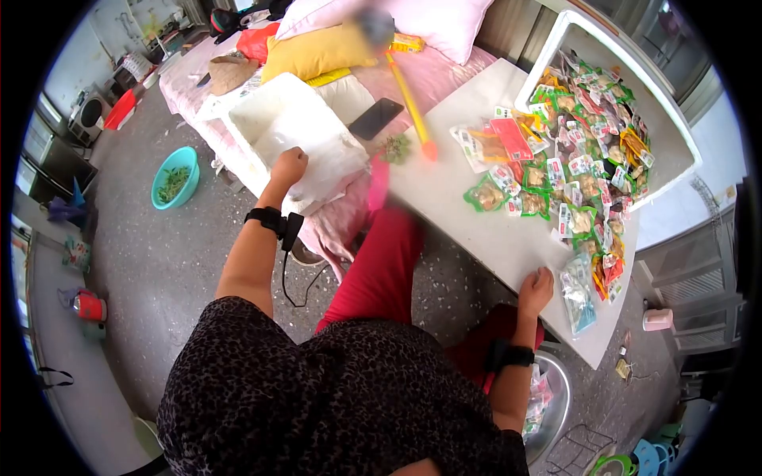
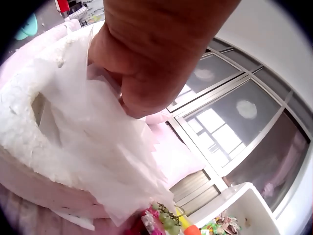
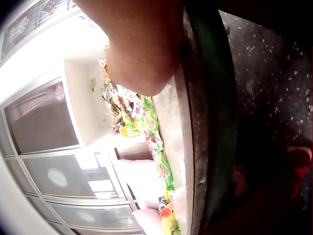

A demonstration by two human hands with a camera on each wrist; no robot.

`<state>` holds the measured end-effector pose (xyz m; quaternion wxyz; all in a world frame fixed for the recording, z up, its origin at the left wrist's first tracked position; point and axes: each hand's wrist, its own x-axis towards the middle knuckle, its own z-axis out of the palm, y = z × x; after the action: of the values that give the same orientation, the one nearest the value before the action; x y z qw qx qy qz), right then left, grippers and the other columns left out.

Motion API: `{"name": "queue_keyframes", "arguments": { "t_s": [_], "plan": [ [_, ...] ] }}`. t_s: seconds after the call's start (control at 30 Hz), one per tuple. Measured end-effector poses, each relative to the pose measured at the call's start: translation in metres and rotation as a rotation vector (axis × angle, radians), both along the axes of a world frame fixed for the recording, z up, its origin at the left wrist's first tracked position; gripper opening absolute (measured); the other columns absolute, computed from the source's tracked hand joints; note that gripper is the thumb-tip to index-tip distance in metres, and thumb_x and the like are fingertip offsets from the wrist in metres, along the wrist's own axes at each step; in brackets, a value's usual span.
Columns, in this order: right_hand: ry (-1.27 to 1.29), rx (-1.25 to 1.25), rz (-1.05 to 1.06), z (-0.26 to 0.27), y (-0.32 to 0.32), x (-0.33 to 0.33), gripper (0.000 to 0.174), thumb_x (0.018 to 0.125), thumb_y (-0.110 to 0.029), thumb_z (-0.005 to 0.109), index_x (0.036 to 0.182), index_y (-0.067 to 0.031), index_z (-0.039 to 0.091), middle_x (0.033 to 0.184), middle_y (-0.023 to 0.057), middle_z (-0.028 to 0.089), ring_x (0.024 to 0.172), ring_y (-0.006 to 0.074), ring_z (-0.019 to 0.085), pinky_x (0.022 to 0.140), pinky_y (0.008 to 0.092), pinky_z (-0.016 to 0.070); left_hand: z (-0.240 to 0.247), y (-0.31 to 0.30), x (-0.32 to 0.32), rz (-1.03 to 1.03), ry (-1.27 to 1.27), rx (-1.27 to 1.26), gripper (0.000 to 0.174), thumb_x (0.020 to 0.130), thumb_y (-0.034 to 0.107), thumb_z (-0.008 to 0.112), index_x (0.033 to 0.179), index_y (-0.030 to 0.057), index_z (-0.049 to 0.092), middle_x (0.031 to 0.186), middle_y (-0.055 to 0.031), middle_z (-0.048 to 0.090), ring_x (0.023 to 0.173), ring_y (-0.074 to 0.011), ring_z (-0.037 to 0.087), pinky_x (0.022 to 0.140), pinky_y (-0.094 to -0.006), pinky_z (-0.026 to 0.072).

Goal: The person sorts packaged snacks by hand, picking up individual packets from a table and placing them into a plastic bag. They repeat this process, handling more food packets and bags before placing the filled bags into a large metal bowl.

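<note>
My left hand [image 1: 289, 166] is over the white foam box [image 1: 252, 107] on the pink-covered bed. In the left wrist view, the fingers of that hand pinch a thin white plastic sheet [image 2: 98, 132], which hangs in folds across the box rim. My right hand [image 1: 536, 292] rests at the front edge of the pale table [image 1: 452, 210], its fingers loosely curled and holding nothing. Beside it lies a clear bluish plastic packet [image 1: 578, 295]. Farther along the table, many small food packets [image 1: 583, 170] spill from a second white foam box [image 1: 671, 131] tipped toward me.
A phone [image 1: 375, 119], green grapes [image 1: 393, 149] and a yellow stick [image 1: 409, 103] lie near the first box. A turquoise basin [image 1: 175, 177] with greens stands on the floor at left. A metal basin [image 1: 561, 397] holding packets sits below the table at right.
</note>
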<state>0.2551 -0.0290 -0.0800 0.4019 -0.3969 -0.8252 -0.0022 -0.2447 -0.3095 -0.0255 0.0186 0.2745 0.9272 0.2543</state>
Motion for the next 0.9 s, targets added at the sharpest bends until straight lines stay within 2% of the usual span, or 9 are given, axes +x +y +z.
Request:
{"name": "queue_keyframes", "arguments": {
  "t_s": [0.07, 0.17, 0.37, 0.47, 0.57, 0.67, 0.77, 0.87, 0.9],
  "plan": [
    [-0.016, -0.004, -0.001, 0.000, 0.000, 0.000, 0.016, 0.068, -0.003, 0.050, 0.083, 0.0027, 0.050, 0.085, 0.0192, 0.053, 0.080, 0.0354, 0.050, 0.070, 0.0399, 0.0409, 0.003, 0.000, 0.001, -0.030, 0.014, 0.103, 0.031, 0.076, 0.027, 0.042, 0.084, 0.0008, 0.055, 0.084, -0.0220, 0.055, 0.083, -0.0362, 0.051, 0.073, -0.0404, 0.0398],
    [-0.014, -0.014, 0.007, 0.002, -0.001, 0.000, 0.017, 0.067, -0.003, 0.050, 0.083, 0.0025, 0.050, 0.084, 0.0190, 0.053, 0.079, 0.0348, 0.050, 0.070, 0.0398, 0.0410, 0.010, 0.001, 0.003, -0.048, 0.011, 0.000, 0.031, 0.078, 0.027, 0.041, 0.084, 0.0000, 0.055, 0.084, -0.0221, 0.055, 0.083, -0.0364, 0.051, 0.073, -0.0404, 0.0398],
    [-0.003, -0.008, 0.011, 0.004, -0.002, -0.001, 0.017, 0.066, -0.002, 0.050, 0.082, 0.0023, 0.050, 0.082, 0.0190, 0.053, 0.078, 0.0355, 0.050, 0.067, 0.0428, 0.0404, -0.003, 0.001, -0.007, -0.060, 0.043, 0.013, 0.033, 0.077, 0.028, 0.040, 0.085, 0.0007, 0.056, 0.088, -0.0217, 0.054, 0.085, -0.0364, 0.051, 0.075, -0.0403, 0.0397],
    [-0.009, 0.006, 0.008, 0.004, -0.002, -0.001, 0.016, 0.065, -0.002, 0.050, 0.081, 0.0021, 0.050, 0.082, 0.0184, 0.053, 0.078, 0.0351, 0.050, 0.067, 0.0424, 0.0407, 0.002, 0.006, 0.000, -0.075, 0.072, -0.194, 0.030, 0.074, 0.025, 0.041, 0.086, 0.0024, 0.056, 0.091, -0.0202, 0.055, 0.086, -0.0353, 0.051, 0.075, -0.0396, 0.0405],
    [-0.009, 0.022, -0.005, 0.001, 0.000, -0.001, 0.016, 0.065, -0.003, 0.050, 0.080, 0.0021, 0.051, 0.082, 0.0179, 0.053, 0.078, 0.0345, 0.050, 0.068, 0.0419, 0.0410, -0.005, 0.010, -0.004, -0.091, 0.031, -0.285, 0.028, 0.071, 0.021, 0.041, 0.086, 0.0033, 0.057, 0.091, -0.0193, 0.055, 0.087, -0.0342, 0.052, 0.076, -0.0392, 0.0409],
    [-0.009, 0.009, -0.010, 0.000, 0.000, -0.001, 0.016, 0.065, -0.003, 0.051, 0.080, 0.0021, 0.051, 0.082, 0.0176, 0.054, 0.078, 0.0343, 0.051, 0.068, 0.0418, 0.0412, -0.002, 0.012, 0.001, 0.002, 0.034, -0.184, 0.026, 0.072, 0.019, 0.040, 0.085, 0.0038, 0.057, 0.089, -0.0187, 0.056, 0.084, -0.0346, 0.052, 0.074, -0.0392, 0.0417],
    [-0.018, -0.020, -0.010, 0.002, -0.001, -0.001, 0.016, 0.065, -0.003, 0.051, 0.080, 0.0020, 0.051, 0.083, 0.0178, 0.054, 0.078, 0.0344, 0.051, 0.068, 0.0418, 0.0412, 0.000, 0.012, -0.003, 0.049, 0.165, -0.107, 0.024, 0.073, 0.018, 0.040, 0.083, 0.0036, 0.056, 0.088, -0.0195, 0.056, 0.079, -0.0349, 0.053, 0.071, -0.0396, 0.0425],
    [-0.024, -0.022, -0.013, 0.003, -0.002, -0.001, 0.016, 0.065, -0.003, 0.050, 0.081, 0.0020, 0.051, 0.083, 0.0176, 0.054, 0.079, 0.0344, 0.051, 0.068, 0.0423, 0.0409, 0.018, 0.008, 0.002, -0.038, 0.159, 0.120, 0.022, 0.073, 0.018, 0.042, 0.080, 0.0023, 0.056, 0.083, -0.0219, 0.055, 0.075, -0.0367, 0.053, 0.067, -0.0404, 0.0427],
    [-0.009, -0.036, -0.011, 0.002, -0.002, -0.002, 0.017, 0.065, -0.003, 0.050, 0.081, 0.0021, 0.051, 0.083, 0.0179, 0.053, 0.079, 0.0346, 0.050, 0.069, 0.0422, 0.0407, 0.030, 0.009, 0.013, -0.044, 0.105, 0.169, 0.018, 0.075, 0.016, 0.043, 0.079, 0.0024, 0.055, 0.075, -0.0158, 0.057, 0.070, -0.0282, 0.055, 0.063, -0.0342, 0.0435]
  ]
}}
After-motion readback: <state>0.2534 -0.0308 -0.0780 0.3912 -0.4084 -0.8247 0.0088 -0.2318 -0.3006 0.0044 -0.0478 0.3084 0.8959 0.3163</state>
